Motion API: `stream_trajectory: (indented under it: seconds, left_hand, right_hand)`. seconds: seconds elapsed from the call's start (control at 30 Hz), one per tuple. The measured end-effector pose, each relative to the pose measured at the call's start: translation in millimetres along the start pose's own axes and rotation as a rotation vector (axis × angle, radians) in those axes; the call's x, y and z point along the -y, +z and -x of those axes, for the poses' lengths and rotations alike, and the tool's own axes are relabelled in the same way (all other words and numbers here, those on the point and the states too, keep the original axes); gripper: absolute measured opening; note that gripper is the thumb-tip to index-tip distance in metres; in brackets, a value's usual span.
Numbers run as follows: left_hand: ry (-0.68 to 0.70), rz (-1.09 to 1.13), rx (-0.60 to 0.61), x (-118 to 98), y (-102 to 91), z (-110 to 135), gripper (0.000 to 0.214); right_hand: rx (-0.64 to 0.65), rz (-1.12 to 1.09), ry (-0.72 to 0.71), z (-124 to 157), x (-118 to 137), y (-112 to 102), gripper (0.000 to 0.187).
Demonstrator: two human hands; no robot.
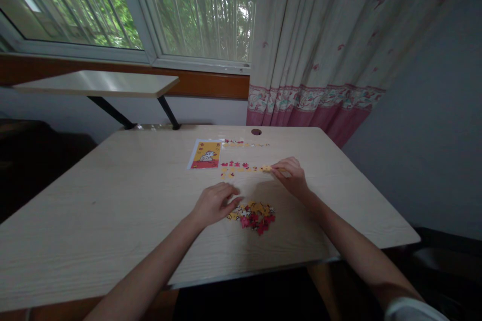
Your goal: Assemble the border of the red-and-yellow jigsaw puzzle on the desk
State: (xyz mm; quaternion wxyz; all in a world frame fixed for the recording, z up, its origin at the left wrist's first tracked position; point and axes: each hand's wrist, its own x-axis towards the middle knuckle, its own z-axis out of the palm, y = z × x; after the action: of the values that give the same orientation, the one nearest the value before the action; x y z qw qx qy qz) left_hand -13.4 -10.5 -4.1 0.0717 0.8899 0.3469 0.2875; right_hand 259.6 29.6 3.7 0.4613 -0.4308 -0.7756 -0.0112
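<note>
- Left hand [216, 203] lies palm down on the surface [113, 210], fingers loosely curled and fingertips touching the left edge of the loose pile [256, 214] of red and yellow puzzle pieces. Cannot tell whether its grip holds a piece.
- The loose pile sits just right of the left hand and near the front of the right hand's wrist, between the two forearms.
- Right hand [291, 175] is further back. Its grip is narrow, thumb and fingertips pinched on the end piece [266, 167], which lies flat on the surface.
- The end piece is yellow and closes the right end of the near row [241, 165] of red and yellow pieces. The row runs left from the grip.
- Picture card [205, 154] lies flat just left of that row, well apart from both hands.
- Far row [244, 144] of pieces is behind the near row, beside the card's top.
- Cable hole [256, 132] is at the back edge; curtain [320, 60] and window [196, 10] are behind.
</note>
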Motion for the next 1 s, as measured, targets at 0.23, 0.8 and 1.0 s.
stream_trajectory:
  seconds: [0.23,0.8,1.0]
  left_hand:
    - [0.037,0.001,0.011,-1,0.7,0,0.021]
    - [0.062,0.017,-0.013,-2,1.1,1,0.018]
    - [0.051,0.019,-0.006,-3,0.7,1,0.02]
  right_hand:
    - [0.028,-0.057,0.098,-6,-11,0,0.016]
    - [0.185,0.083,0.643,-56,-153,27,0.022]
    - [0.258,0.155,0.67,-61,-148,36,0.017]
